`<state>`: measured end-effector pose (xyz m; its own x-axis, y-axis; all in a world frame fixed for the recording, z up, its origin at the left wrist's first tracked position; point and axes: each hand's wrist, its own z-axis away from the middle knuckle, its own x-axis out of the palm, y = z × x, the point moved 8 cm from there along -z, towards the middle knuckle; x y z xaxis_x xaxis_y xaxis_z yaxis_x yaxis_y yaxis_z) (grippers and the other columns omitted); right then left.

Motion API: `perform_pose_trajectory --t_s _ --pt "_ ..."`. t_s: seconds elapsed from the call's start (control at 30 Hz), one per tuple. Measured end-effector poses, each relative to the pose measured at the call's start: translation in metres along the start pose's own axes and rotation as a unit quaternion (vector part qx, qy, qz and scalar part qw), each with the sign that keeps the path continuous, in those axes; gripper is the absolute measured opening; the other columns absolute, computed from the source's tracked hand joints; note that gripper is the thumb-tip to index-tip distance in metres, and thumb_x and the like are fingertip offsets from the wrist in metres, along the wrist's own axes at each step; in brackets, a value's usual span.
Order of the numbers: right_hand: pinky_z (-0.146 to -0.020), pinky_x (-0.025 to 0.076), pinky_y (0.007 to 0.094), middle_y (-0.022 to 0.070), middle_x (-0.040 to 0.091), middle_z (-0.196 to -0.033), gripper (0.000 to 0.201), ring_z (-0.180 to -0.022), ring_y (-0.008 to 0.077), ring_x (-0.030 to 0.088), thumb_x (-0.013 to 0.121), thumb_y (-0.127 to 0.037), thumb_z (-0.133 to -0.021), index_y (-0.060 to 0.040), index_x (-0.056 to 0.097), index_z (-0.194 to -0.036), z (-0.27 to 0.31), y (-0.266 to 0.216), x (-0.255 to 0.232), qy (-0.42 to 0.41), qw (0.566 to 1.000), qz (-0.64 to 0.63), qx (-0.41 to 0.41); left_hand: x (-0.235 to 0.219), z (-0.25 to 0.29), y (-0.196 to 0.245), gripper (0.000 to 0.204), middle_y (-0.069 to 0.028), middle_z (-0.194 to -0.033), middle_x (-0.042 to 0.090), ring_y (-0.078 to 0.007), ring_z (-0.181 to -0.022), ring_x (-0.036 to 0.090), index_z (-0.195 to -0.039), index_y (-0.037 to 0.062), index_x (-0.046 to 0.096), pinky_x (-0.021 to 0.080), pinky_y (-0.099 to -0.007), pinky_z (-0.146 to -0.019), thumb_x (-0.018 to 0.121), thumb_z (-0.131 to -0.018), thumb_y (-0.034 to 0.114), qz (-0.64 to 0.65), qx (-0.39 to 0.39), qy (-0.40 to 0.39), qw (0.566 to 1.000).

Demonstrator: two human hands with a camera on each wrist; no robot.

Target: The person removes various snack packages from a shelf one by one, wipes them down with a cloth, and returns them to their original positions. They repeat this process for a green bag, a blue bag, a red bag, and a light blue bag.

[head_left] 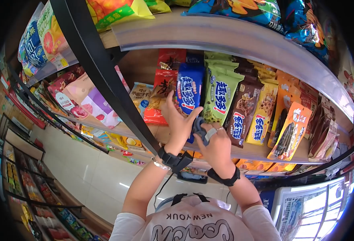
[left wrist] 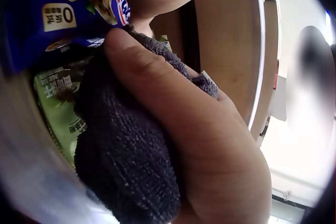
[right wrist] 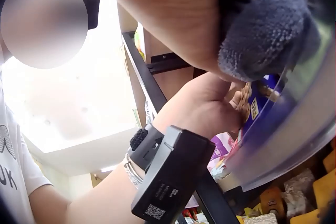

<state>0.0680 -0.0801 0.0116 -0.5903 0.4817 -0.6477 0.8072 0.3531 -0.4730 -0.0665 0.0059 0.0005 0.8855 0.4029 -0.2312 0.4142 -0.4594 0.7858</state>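
In the head view, my left hand [head_left: 176, 120] spans the lower part of a blue snack packet [head_left: 189, 86], fingers along its left side and thumb at its right. The right wrist view shows the left hand's fingers [right wrist: 237, 98] bent against the packet's end. My right hand [head_left: 219, 146] grips a crumpled grey-blue cloth [head_left: 201, 127] just below and right of that packet. Up close in the left wrist view, the cloth [left wrist: 126, 145] lies under the right thumb, beside the blue packet [left wrist: 63, 14] and a green one [left wrist: 60, 103]. The right palm is partly hidden.
Green packets [head_left: 222, 90], brown packets [head_left: 245, 108] and yellow packets [head_left: 262, 114] stand to the right; red packets [head_left: 165, 86] are at the left. A clear shelf strip [head_left: 225, 36] runs overhead. A black post [head_left: 104, 76] slants down near the left wrist.
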Motion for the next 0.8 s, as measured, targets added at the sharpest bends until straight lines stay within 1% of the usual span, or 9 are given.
perform_pose_trajectory --t_s 0.07,0.1,0.23,0.37,0.6,0.63,0.73,0.77,0.8 --pt "-0.077 0.052 0.041 0.0132 0.062 -0.099 0.036 -0.09 0.0338 0.062 0.078 -0.013 -0.073 -0.0064 0.065 -0.106 0.004 -0.001 0.001 -0.014 1.0 -0.004 -0.011 -0.001 0.009 -0.004 0.086 -0.0203 -0.119 0.042 -0.0336 -0.112 0.037 -0.141 0.0002 0.032 0.029 -0.0467 -0.099 0.081 -0.077 0.029 -0.012 -0.006 -0.015 1.0" --pt "-0.077 0.052 0.0408 0.0123 0.062 -0.1 0.035 -0.091 0.0329 0.062 0.078 -0.012 -0.073 -0.007 0.065 -0.106 0.006 -0.001 0.003 -0.026 1.0 -0.004 -0.016 -0.003 0.014 0.001 0.076 -0.0204 -0.118 0.043 -0.0341 -0.112 0.038 -0.142 0.0004 0.033 0.029 -0.0457 -0.099 0.075 -0.082 0.018 -0.019 -0.009 -0.029 0.999" --pt "-0.074 0.053 0.0397 0.0087 0.061 -0.1 0.034 -0.091 0.0299 0.062 0.077 -0.009 -0.071 -0.0104 0.067 -0.104 0.01 -0.007 0.011 -0.044 0.998 0.013 -0.041 -0.013 0.026 0.0 0.067 -0.0143 -0.116 0.045 -0.0276 -0.108 0.045 -0.141 0.0044 0.039 0.037 -0.0395 -0.098 0.072 -0.083 0.007 -0.071 0.063 -0.006 0.996" --pt "-0.072 0.053 0.0391 0.0077 0.061 -0.098 0.033 -0.09 0.0289 0.062 0.078 -0.008 -0.069 -0.0118 0.069 -0.101 0.008 -0.013 0.013 -0.062 0.996 0.028 -0.059 -0.025 0.033 0.006 0.062 -0.0167 -0.127 0.046 -0.0292 -0.119 0.047 -0.138 0.0041 0.041 0.039 -0.0381 -0.1 0.069 -0.083 0.001 -0.049 0.068 -0.018 0.996" --pt "-0.072 0.053 0.039 0.0072 0.061 -0.101 0.033 -0.09 0.0293 0.061 0.078 -0.007 -0.066 -0.0112 0.07 -0.098 0.013 -0.025 -0.001 -0.023 0.997 -0.008 -0.078 -0.056 0.059 0.027 0.043 -0.0144 -0.128 0.052 -0.0242 -0.118 0.053 -0.127 -0.0001 0.052 0.045 -0.0333 -0.097 0.062 -0.085 -0.007 0.034 0.069 -0.064 0.995" --pt "-0.072 0.053 0.0389 0.0067 0.061 -0.102 0.035 -0.09 0.0292 0.061 0.078 -0.008 -0.066 -0.0111 0.07 -0.1 0.015 -0.026 -0.003 -0.02 0.996 -0.013 -0.084 -0.067 0.063 0.041 0.035 -0.0134 -0.117 0.059 -0.0213 -0.109 0.06 -0.123 -0.0016 0.055 0.049 -0.0303 -0.091 0.06 -0.089 -0.007 0.002 0.078 -0.044 0.996" --pt "-0.071 0.053 0.0394 0.0076 0.06 -0.101 0.036 -0.089 0.0303 0.06 0.078 -0.007 -0.066 -0.0106 0.07 -0.101 0.018 -0.032 -0.006 -0.018 0.995 -0.032 -0.093 -0.091 0.08 0.017 0.027 -0.0108 -0.101 0.064 -0.0175 -0.095 0.064 -0.119 -0.002 0.056 0.051 -0.0284 -0.085 0.06 -0.092 -0.004 0.174 -0.069 -0.035 0.982" --pt "-0.07 0.052 0.0396 0.0079 0.06 -0.101 0.036 -0.089 0.0304 0.06 0.078 -0.007 -0.066 -0.0105 0.069 -0.101 0.019 -0.033 -0.005 -0.018 0.995 -0.035 -0.092 -0.104 0.079 0.018 0.018 -0.008 -0.093 0.065 -0.0139 -0.085 0.064 -0.114 -0.002 0.056 0.051 -0.0264 -0.08 0.057 -0.097 0.003 0.2 -0.065 0.008 0.978" --pt "-0.07 0.052 0.0398 0.0082 0.06 -0.1 0.035 -0.088 0.0306 0.06 0.078 -0.007 -0.066 -0.0104 0.069 -0.101 0.021 -0.035 -0.004 -0.018 0.995 -0.036 -0.091 -0.116 0.076 0.015 0.018 -0.0078 -0.093 0.065 -0.0133 -0.084 0.063 -0.114 -0.0019 0.056 0.05 -0.0259 -0.078 0.056 -0.098 0.006 0.214 -0.06 0.028 0.975"
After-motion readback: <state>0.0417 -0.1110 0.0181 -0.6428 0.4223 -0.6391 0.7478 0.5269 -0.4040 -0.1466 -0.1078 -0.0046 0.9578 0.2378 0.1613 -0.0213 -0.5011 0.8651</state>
